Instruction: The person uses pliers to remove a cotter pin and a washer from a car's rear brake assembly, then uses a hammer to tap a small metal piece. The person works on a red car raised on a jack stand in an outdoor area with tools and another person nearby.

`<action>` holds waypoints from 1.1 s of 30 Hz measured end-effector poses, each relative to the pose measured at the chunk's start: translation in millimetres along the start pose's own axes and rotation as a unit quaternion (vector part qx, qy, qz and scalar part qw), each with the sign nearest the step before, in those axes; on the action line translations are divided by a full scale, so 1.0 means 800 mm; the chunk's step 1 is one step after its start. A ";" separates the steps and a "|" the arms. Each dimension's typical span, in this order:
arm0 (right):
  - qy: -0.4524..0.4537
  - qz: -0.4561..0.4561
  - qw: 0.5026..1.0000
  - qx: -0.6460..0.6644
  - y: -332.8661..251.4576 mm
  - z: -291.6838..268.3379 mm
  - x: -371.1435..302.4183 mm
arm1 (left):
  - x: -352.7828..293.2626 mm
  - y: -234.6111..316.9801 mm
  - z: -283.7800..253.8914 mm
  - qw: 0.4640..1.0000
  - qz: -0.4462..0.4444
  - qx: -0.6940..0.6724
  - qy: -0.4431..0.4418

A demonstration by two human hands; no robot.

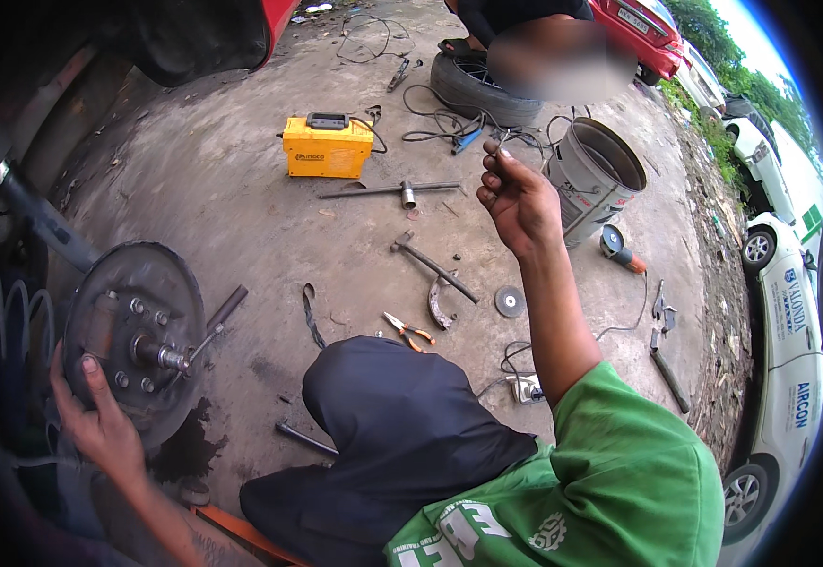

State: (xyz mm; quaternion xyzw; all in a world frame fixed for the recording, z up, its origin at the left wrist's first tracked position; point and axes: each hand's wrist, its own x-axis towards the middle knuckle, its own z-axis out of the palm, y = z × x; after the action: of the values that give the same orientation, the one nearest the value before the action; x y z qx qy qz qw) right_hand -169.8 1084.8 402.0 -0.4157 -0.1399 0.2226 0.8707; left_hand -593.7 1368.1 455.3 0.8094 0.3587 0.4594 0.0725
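Note:
At the left, a round, dark brake backing plate (173, 283) is mounted on a car's axle, with a hub spindle (161, 353) and several bolts at its middle. My left hand (104, 425) grips the plate's lower left edge, thumb on its face and the other fingers partly hidden at the rim. Raised over the floor, my right hand (525, 198) is closed in a pinch. A small, thin, dark metal piece (502, 140) sticks up from its fingertips, too small to name. Right of that hand stands a metal bucket (581, 203).
On the concrete lie a hammer (438, 271), a curved brake shoe (440, 302), pliers (408, 333), a cutting disc (510, 301), an angle grinder (622, 250) and a socket T-bar (408, 196). Behind are a yellow welding machine (324, 151), cables and a person by a tire (477, 94).

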 end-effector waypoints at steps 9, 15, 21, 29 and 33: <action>-0.011 0.011 1.000 -0.010 0.006 0.005 -0.005 | -0.001 0.005 -0.001 1.000 0.009 0.002 0.001; -0.002 0.003 1.000 -0.030 0.011 0.005 -0.006 | -0.001 0.008 0.001 1.000 -0.005 -0.003 0.009; -0.021 0.053 0.997 -0.048 0.031 0.007 -0.021 | 0.000 0.012 0.002 1.000 -0.010 0.013 0.010; -0.076 0.098 0.990 -0.070 0.064 0.031 -0.042 | -0.001 0.018 0.001 1.000 -0.014 0.022 0.013; -0.106 0.093 0.988 -0.054 0.070 0.028 -0.045 | 0.000 0.019 0.002 1.000 -0.021 0.014 0.014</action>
State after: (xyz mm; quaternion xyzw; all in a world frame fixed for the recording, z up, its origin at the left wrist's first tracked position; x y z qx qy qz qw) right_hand -225.5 1113.0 370.0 -0.4476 -0.2039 0.3378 0.8025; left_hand -584.7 1356.9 461.5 0.7963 0.3831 0.4635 0.0657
